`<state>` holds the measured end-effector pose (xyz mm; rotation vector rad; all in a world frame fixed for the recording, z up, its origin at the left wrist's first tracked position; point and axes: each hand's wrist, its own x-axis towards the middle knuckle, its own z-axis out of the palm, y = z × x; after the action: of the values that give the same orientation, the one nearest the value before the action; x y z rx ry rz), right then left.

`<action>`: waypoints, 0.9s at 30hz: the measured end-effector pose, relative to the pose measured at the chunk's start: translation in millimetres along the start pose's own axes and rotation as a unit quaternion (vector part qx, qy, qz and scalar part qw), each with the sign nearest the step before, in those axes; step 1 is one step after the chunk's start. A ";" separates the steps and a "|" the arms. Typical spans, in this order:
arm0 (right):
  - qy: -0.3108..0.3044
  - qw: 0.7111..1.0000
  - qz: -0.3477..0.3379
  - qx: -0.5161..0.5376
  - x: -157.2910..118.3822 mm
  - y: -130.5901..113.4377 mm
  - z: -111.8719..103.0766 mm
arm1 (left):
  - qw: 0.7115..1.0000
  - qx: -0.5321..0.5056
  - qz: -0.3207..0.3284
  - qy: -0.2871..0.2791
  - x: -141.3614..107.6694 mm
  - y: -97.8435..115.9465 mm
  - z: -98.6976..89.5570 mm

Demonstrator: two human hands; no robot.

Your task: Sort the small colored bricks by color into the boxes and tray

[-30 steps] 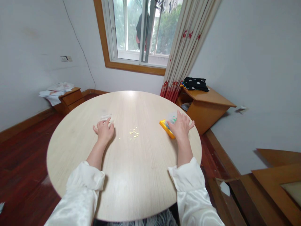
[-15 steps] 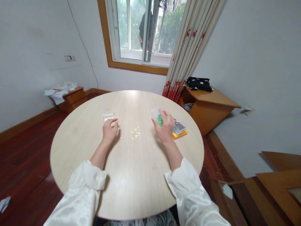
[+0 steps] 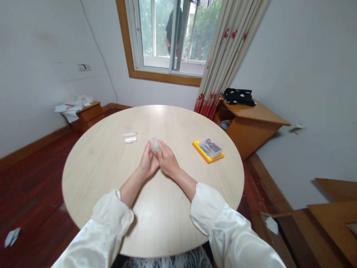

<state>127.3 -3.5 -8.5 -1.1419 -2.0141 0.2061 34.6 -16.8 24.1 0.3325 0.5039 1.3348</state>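
Note:
A small clear plastic bag with green pieces inside (image 3: pixel 154 143) is between my two hands, above the middle of the round table (image 3: pixel 156 219). My left hand (image 3: pixel 148 160) cups it from the left, thumb up along its side. My right hand (image 3: pixel 169 160) closes over it from the right, its fingers covering much of the green. The fingers of both hands meet at the bag. The pale yellow bits on the tabletop are hidden behind my hands.
A small clear box (image 3: pixel 130 138) lies on the table to the left. To the right, a clear case with dark pieces (image 3: pixel 212 146) rests on a yellow-edged tray (image 3: pixel 208 158). A wooden cabinet (image 3: pixel 251 123) stands beyond the table's right edge.
My right hand has brought the bag of green pieces leftward to the table's middle. My left hand has moved right, away from the small clear box, and joined it on the bag.

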 end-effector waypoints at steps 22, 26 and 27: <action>0.036 0.992 -0.103 0.067 10.7 10.4 10.2 | 0.979 0.128 0.158 0.020 14.6 6.0 -11.4; 0.026 0.990 -0.121 0.063 11.0 10.8 10.3 | 0.977 0.154 0.147 0.024 11.6 9.8 -9.7; 0.023 0.990 -0.127 0.060 11.0 10.7 10.7 | 0.976 0.163 0.145 0.029 10.6 11.3 -9.3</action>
<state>123.6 13.7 -14.7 -0.8008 -2.0536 0.1670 21.9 -4.6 20.3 0.6588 0.7471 1.5469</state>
